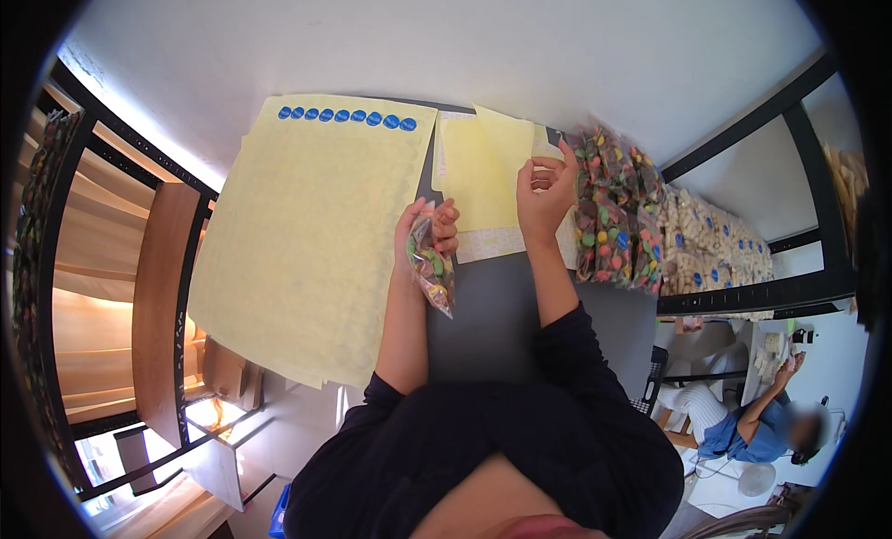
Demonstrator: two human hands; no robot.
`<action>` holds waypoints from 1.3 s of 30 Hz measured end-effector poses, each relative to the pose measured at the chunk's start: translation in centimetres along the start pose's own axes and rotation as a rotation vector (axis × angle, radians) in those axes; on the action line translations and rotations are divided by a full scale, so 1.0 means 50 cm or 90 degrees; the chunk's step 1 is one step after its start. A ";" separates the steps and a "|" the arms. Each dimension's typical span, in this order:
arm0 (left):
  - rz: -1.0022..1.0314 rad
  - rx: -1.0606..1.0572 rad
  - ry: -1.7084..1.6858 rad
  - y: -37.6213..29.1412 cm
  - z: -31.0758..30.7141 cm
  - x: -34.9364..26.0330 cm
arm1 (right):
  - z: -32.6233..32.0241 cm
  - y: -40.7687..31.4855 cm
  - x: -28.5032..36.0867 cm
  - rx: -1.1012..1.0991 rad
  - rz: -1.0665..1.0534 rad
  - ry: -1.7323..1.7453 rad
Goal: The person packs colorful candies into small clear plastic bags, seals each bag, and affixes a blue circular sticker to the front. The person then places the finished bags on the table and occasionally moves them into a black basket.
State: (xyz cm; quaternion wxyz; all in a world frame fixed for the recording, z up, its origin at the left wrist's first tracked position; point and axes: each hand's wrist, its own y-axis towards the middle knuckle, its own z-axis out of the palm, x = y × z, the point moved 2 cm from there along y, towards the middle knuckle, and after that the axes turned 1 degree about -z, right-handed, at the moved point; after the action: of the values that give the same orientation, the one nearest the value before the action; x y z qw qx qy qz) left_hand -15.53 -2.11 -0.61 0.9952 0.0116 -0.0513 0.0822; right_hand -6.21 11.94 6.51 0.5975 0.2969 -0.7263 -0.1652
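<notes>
My left hand (408, 236) is shut on a small clear plastic bag (433, 264) of green, yellow, red and brown pieces, tilted over the dark table. Beside it on the left lies a large pale-yellow backing sheet (306, 239) with one row of round blue stickers (343, 116) along its far edge. My right hand (546, 197) is raised over smaller yellow sheets (481, 169), thumb and a finger brought together. Whether anything thin is between those fingertips cannot be told. Just right of this hand stand filled bags of the same coloured pieces (613, 239), some with blue stickers.
Farther right, many bags of pale pieces (711, 239) with blue stickers are stacked beside a black metal frame (752, 296). A white wall (446, 44) rises behind the dark grey table (481, 330). At lower right a person (746, 427) sits working at another table. Shelving (164, 295) stands left.
</notes>
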 end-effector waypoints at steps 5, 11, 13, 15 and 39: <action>-0.058 0.075 -0.018 0.001 -0.006 -0.003 | 0.002 -0.001 0.008 0.073 -0.026 -0.038; -0.106 0.134 -0.086 -0.001 0.007 0.019 | 0.022 -0.023 0.012 0.173 0.045 0.055; -0.117 0.147 -0.110 0.001 0.010 0.028 | 0.016 -0.070 0.018 0.156 -0.002 0.141; -0.108 0.135 -0.109 0.000 0.012 0.033 | -0.019 -0.148 0.030 0.187 -0.090 0.143; -0.038 0.397 -0.202 -0.028 0.074 0.009 | 0.016 -0.097 -0.013 0.250 -0.102 0.002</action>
State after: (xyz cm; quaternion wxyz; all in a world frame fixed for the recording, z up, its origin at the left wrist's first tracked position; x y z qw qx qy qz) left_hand -15.22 -3.52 3.08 0.9253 0.3292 -0.1776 0.0620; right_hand -5.78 8.50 2.93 0.5145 0.4645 -0.7177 -0.0672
